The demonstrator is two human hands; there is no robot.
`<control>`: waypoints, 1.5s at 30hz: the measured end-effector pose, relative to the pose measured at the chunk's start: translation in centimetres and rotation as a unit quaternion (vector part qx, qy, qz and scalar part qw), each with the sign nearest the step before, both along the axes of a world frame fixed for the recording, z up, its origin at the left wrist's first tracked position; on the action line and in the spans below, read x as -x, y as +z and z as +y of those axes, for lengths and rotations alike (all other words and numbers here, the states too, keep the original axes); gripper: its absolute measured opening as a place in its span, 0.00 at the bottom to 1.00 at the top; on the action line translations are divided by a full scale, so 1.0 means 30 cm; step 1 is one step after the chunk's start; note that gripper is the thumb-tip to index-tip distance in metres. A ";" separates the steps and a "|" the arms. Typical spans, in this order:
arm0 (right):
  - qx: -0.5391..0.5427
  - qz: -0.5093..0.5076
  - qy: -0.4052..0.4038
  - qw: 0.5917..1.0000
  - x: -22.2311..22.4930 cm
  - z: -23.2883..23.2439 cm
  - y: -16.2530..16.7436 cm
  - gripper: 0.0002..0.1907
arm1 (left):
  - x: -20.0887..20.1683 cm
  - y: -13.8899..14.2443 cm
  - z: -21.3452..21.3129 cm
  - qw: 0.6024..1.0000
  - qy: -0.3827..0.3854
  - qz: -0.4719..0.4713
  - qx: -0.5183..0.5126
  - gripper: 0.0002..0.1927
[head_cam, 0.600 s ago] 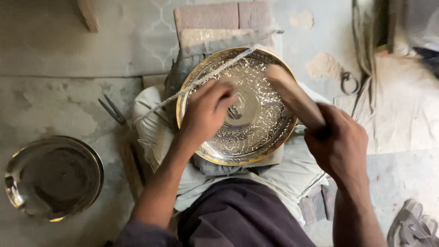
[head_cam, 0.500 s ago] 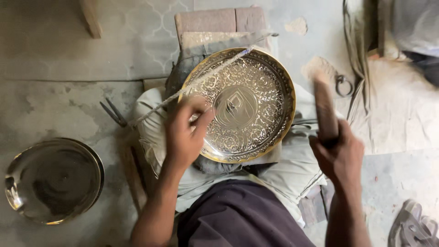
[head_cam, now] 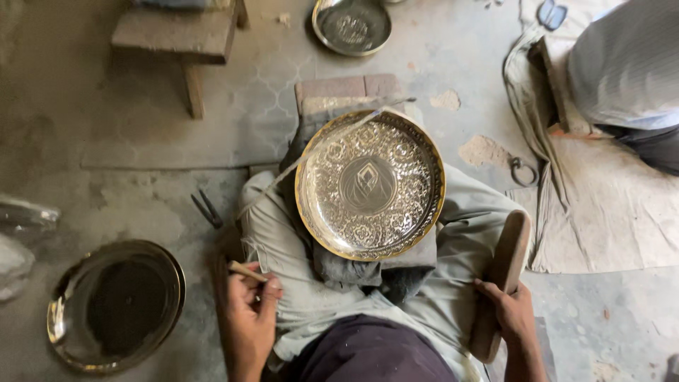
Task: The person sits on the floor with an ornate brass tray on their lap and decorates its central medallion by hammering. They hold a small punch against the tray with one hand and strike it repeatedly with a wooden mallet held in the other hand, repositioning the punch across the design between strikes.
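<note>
An engraved brass plate (head_cam: 370, 185) with a gold rim lies tilted on a dark pad on my lap, a thin strip crossing its upper left edge. My left hand (head_cam: 252, 316) rests beside my left thigh, fingers closed on a small thin chisel (head_cam: 246, 271) that points up and left. My right hand (head_cam: 511, 311) grips a wooden mallet (head_cam: 502, 279) by its handle, lowered beside my right thigh, head pointing up. Both hands are off the plate.
A plain dark metal plate (head_cam: 117, 303) lies on the floor at lower left. Pliers (head_cam: 206, 209) lie near my left knee. A wooden stool (head_cam: 177, 39) and another plate (head_cam: 351, 25) are at the top. Another person sits on a cloth (head_cam: 622, 205) at right, near a metal ring (head_cam: 523, 172).
My left hand came off the plate and dropped to my left side with the chisel. The right hand lowered the mallet. The view pulled back, showing more floor.
</note>
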State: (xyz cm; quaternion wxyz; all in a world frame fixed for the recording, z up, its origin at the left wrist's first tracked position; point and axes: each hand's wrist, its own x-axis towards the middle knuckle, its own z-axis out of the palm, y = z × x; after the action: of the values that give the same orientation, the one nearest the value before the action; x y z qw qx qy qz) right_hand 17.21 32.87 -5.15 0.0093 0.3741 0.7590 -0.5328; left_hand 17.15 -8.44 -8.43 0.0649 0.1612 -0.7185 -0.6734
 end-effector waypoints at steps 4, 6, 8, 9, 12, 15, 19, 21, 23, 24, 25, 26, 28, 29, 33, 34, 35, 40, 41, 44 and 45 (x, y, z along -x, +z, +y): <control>-0.062 -0.029 0.006 0.998 0.015 -0.035 0.043 0.19 | 0.053 -0.003 0.067 0.996 -0.016 0.038 -0.076 0.18; -0.082 -0.030 0.001 0.996 0.012 -0.043 0.035 0.19 | 0.084 0.015 0.099 0.997 -0.029 0.018 -0.073 0.14; -0.078 -0.006 0.002 0.997 0.018 -0.053 0.028 0.19 | 0.131 0.050 0.112 0.996 -0.053 0.031 -0.071 0.15; -0.075 0.001 0.000 0.997 0.000 -0.054 0.030 0.19 | 0.138 0.079 0.120 0.995 -0.067 0.034 -0.069 0.15; -0.055 0.011 0.003 0.998 -0.010 -0.055 0.015 0.19 | 0.183 0.130 0.121 0.991 -0.124 0.033 0.021 0.22; -0.093 -0.032 -0.003 0.995 -0.020 -0.051 0.008 0.19 | 0.269 0.154 0.161 0.982 -0.145 0.115 0.028 0.19; -0.060 0.005 0.008 0.998 -0.028 -0.035 -0.004 0.20 | 0.456 0.152 0.233 0.973 -0.172 0.152 0.034 0.20; -0.012 -0.010 -0.020 1.000 -0.036 -0.016 -0.016 0.21 | 0.555 0.136 0.303 0.974 -0.186 0.126 -0.022 0.19; -0.005 -0.023 -0.025 0.999 -0.053 -0.004 -0.036 0.21 | 0.627 0.110 0.360 0.970 -0.190 0.144 -0.038 0.18; -0.001 -0.031 -0.026 0.999 -0.056 -0.003 -0.045 0.21 | 0.647 0.096 0.381 0.969 -0.191 0.152 -0.046 0.17; 0.013 -0.027 -0.037 0.999 -0.068 0.001 -0.052 0.22 | 0.656 0.082 0.400 0.968 -0.189 0.160 -0.043 0.18; 0.028 -0.026 -0.047 0.998 -0.059 0.000 -0.053 0.22 | 0.687 0.074 0.408 0.968 -0.185 0.165 -0.042 0.18; 0.016 -0.056 -0.044 0.997 -0.065 0.001 -0.058 0.25 | 0.685 0.056 0.415 0.965 -0.187 0.183 0.000 0.18; -0.011 -0.089 -0.029 0.996 -0.061 0.004 -0.052 0.26 | 0.677 0.051 0.413 0.962 -0.190 0.193 0.040 0.17; -0.103 -0.094 0.067 0.988 0.029 -0.008 0.069 0.38 | 0.655 0.050 0.410 0.952 -0.197 0.227 0.058 0.15; -0.131 -0.045 0.081 0.987 0.061 -0.027 0.115 0.41 | 0.650 0.050 0.405 0.954 -0.205 0.214 0.054 0.15; -0.159 0.004 0.094 0.983 0.097 -0.050 0.168 0.44 | 0.649 0.055 0.401 0.955 -0.213 0.202 0.051 0.15; -0.402 0.132 0.254 0.870 0.335 -0.153 0.463 0.34 | 0.657 0.064 0.403 0.929 -0.233 0.258 0.125 0.14; -0.453 0.142 0.283 0.833 0.377 -0.175 0.510 0.33 | 0.653 0.063 0.407 0.928 -0.226 0.268 0.131 0.13; -0.550 0.112 0.320 0.763 0.480 -0.238 0.598 0.30 | 0.641 0.060 0.420 0.928 -0.208 0.282 0.128 0.12; -0.517 0.154 0.336 0.772 0.507 -0.255 0.611 0.30 | 0.638 0.060 0.423 0.929 -0.202 0.283 0.124 0.11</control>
State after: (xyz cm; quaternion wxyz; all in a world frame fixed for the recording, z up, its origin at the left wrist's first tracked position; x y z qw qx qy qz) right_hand 2.01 25.21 13.19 -0.1238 -0.0437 0.9886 -0.0733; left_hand -1.98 4.24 -6.64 0.1476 -0.1945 -0.7651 -0.5958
